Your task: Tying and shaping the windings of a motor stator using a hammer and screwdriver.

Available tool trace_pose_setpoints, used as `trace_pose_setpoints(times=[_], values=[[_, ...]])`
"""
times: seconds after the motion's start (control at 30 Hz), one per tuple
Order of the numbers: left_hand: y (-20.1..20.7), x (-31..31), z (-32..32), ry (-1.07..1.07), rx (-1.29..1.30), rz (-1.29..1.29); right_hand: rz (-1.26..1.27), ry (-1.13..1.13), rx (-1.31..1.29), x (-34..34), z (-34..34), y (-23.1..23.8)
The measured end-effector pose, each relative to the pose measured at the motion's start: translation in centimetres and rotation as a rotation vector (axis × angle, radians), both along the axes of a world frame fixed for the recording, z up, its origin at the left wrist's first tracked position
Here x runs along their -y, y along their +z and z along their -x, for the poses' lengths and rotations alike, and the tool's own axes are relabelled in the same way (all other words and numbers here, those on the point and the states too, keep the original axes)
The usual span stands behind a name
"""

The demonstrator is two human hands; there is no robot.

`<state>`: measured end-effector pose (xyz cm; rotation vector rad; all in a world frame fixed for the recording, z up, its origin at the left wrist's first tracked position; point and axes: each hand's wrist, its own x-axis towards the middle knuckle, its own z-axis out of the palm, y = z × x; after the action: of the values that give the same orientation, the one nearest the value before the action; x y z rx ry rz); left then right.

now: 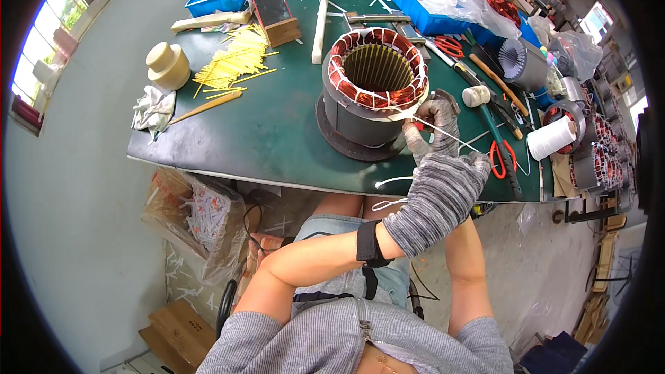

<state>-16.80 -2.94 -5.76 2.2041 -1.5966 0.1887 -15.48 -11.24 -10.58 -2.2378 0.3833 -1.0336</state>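
Observation:
A motor stator (pixel 367 114) stands upright on a dark round base. White lacing cord wraps the copper winding (pixel 341 76) around its top. My left forearm crosses over my right, and its grey striped glove (pixel 443 197) covers much of my right hand. Beside the red-handled scissors (pixel 500 159), the left fingers are closed on white cord (pixel 443 131) stretched taut from the winding's near right edge. My right hand (pixel 442 118), also gloved, has curled fingers against the stator's right side; what they grip is hidden. Loose cord (pixel 393 180) lies at the table edge.
Yellow sticks (pixel 232 59), a cream stepped block (pixel 167 66) and a cloth (pixel 154 111) occupy the left. On the right are a mallet (pixel 476 96), a cord spool (pixel 552 137) and more stators (pixel 601 156). Blue bins (pixel 422 10) stand behind; a scrap bag (pixel 201 221) hangs below.

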Motion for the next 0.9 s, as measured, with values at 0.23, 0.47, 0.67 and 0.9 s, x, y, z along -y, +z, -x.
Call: trace_pose_setpoints(times=[0.23, 0.47, 0.67, 0.9], values=[[-0.2, 0.4, 0.2, -0.005, -0.032, 0.014, -0.08, 0.042, 0.035, 0.3, 0.0, 0.2], [-0.4, 0.3, 0.4, 0.03, -0.003, 0.014, -0.078, 0.045, 0.027, -0.4, 0.3, 1.1], [-0.8, 0.1, 0.1, -0.02, 0.058, 0.175, -0.074, 0.05, 0.014, -0.8, 0.5, 1.7], [-0.8, 0.0, 0.5, -0.018, 0.092, 0.105, 0.052, 0.062, 0.014, 0.4, 0.3, 0.7]])
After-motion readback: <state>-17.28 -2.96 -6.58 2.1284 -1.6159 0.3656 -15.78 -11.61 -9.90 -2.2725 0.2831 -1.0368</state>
